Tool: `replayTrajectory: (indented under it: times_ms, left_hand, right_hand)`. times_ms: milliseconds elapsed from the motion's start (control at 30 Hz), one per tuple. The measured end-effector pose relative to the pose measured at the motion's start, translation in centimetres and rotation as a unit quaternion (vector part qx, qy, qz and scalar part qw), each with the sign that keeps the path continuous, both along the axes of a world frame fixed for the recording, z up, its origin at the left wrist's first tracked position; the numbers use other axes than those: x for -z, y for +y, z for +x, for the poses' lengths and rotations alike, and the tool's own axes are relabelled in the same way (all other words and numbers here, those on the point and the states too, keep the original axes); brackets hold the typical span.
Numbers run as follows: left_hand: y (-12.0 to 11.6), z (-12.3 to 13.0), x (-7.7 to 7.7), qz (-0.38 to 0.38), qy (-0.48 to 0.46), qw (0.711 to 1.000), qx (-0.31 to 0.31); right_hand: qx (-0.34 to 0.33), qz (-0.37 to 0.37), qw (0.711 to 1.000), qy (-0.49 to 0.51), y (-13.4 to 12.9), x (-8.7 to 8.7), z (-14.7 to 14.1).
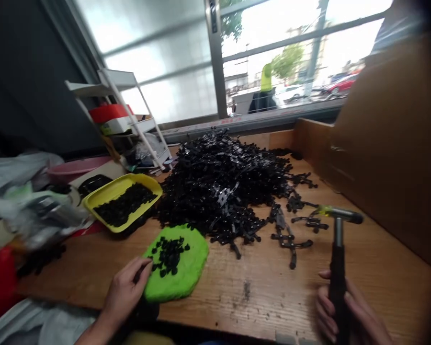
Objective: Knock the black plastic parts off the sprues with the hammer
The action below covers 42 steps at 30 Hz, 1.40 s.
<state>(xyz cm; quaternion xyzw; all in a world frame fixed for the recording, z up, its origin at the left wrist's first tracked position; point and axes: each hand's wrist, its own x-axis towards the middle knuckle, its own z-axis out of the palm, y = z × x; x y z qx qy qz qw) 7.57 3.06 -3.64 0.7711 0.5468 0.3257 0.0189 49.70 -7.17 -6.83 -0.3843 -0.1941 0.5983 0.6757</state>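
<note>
My right hand is wrapped round the black grip of a small hammer, held upright at the right with its yellow and black head on top. At the lower left, my left hand has its fingers pinched together by the edge of a bright green pad. Small black knob-like parts lie in a cluster on that pad, close to my fingertips. Whatever those fingertips hold, if anything, is too small to make out. Several black linked pieces lie loose between the pad and the hammer.
A big heap of black linked pieces covers the table's back middle. Left of it stands a yellow tray with small black parts, near a white shelf rack. Plastic bags crowd the left; a cardboard sheet stands on the right.
</note>
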Motion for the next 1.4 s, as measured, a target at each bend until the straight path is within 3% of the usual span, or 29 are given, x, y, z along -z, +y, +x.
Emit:
replayTrajectory:
  times_ms: [133,233,367,500,700,1233,1400]
  left_hand:
    - [-1.0,0.2,0.1,-0.060,-0.092,0.991,-0.072]
    - [-1.9,0.2,0.4,-0.038,-0.099,0.991,-0.087]
    - [-2.3,0.3,0.3,0.044,-0.030,0.998,-0.026]
    - [-1.2,0.8,-0.1,0.097,0.048,0.994,0.021]
    - [-0.3,1.6,-0.2,0.099,0.090,0.989,0.059]
    - [-2.6,-0.2,-0.1,0.101,0.120,0.982,0.105]
    - [-2.8,-0.5,0.0,0.105,0.110,0.977,0.152]
  right_hand:
    - [0.002,-0.027,1.000,-0.003,0.0,0.0,0.0]
    - [0.012,-0.032,0.999,-0.016,-0.1,-0.7,-0.4]
    - [0.040,-0.053,0.997,-0.026,-0.4,-1.9,-1.1]
    - [0.063,-0.051,0.996,-0.023,-0.7,-2.6,-1.5]
    - [0.048,-0.047,0.997,-0.035,-0.6,-2.3,-1.5]
    - [0.028,-0.034,0.999,-0.018,-0.5,-1.1,-0.9]
    - [0.028,0.002,0.999,-0.019,-0.5,-1.1,-0.9]
